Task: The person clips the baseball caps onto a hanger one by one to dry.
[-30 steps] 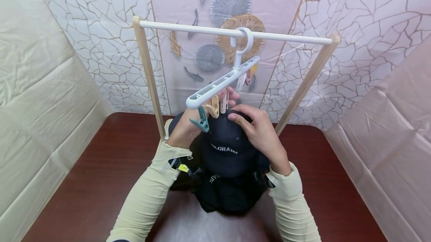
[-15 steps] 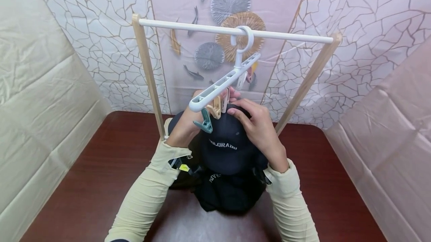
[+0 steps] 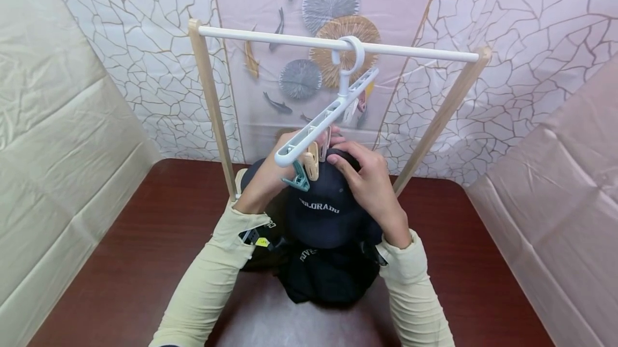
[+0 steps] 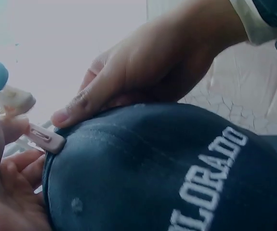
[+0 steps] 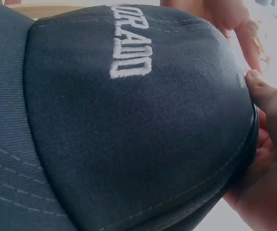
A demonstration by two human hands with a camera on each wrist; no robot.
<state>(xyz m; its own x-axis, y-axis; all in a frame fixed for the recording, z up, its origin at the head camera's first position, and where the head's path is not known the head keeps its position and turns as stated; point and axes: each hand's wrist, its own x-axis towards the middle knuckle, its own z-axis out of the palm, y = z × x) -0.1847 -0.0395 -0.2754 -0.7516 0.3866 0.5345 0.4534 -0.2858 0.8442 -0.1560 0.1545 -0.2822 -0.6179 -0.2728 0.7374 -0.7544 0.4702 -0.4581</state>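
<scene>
A dark navy baseball cap [image 3: 316,226] with white "COLORADO" lettering hangs tilted under a white hanger [image 3: 314,124], brim toward me. My right hand [image 3: 376,189] pinches the cap's top edge, thumb in front and fingers behind. My left hand [image 3: 265,181] reaches behind the hanger's near end. In the left wrist view, its thumb and fingers pinch the tail of a pale pink clothespin [image 4: 46,138], whose tip lies on the cap's edge. A beige clothespin [image 3: 311,162] and a teal clothespin [image 3: 299,176] dangle beside it. Part of the left fingers is hidden behind the clips.
The hanger hooks over a white rod [image 3: 270,38] between wooden posts [image 3: 212,105]. More clips [image 3: 351,111] hang at its far end. Other dark caps, including a black cap [image 3: 328,277], lie below on the reddish-brown table [image 3: 130,250]. Fabric walls stand around the table.
The hanger's near end has swung slightly right, and its teal and beige clothespins with it. Both hands stay at the cap's top with only small shifts.
</scene>
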